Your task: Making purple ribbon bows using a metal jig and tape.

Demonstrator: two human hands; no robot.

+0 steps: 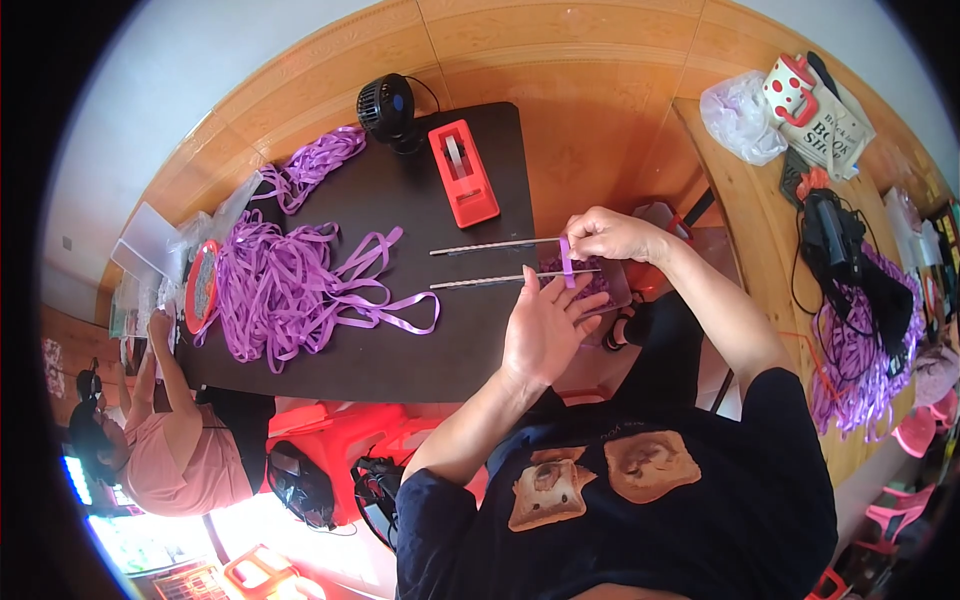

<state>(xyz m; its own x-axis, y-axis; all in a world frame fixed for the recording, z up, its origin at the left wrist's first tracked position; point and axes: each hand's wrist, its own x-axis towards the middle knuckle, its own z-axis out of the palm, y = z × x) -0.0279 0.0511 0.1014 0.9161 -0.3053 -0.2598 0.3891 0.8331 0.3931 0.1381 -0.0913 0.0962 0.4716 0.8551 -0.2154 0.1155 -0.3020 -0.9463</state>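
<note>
Two thin metal rods, a far one (490, 247) and a near one (490, 283), lie side by side and stick out past the table's right edge. A short purple ribbon (567, 262) spans both rods near their right ends. At the far rod my right hand (612, 237) is closed, its fingertips pinching the ribbon. My left hand (540, 330) is open, palm up and fingers spread, beside the near rod's end. Under the hands is a clear bin (622, 290) with purple pieces in it, partly hidden by them.
On the dark table (330, 370) are a heap of purple ribbon (265, 290), a smaller bundle (318, 160), a red tape dispenser (464, 175) and a black fan (388, 108). Another person (180, 450) works at the far left. A wooden table (745, 190) with more ribbon stands right.
</note>
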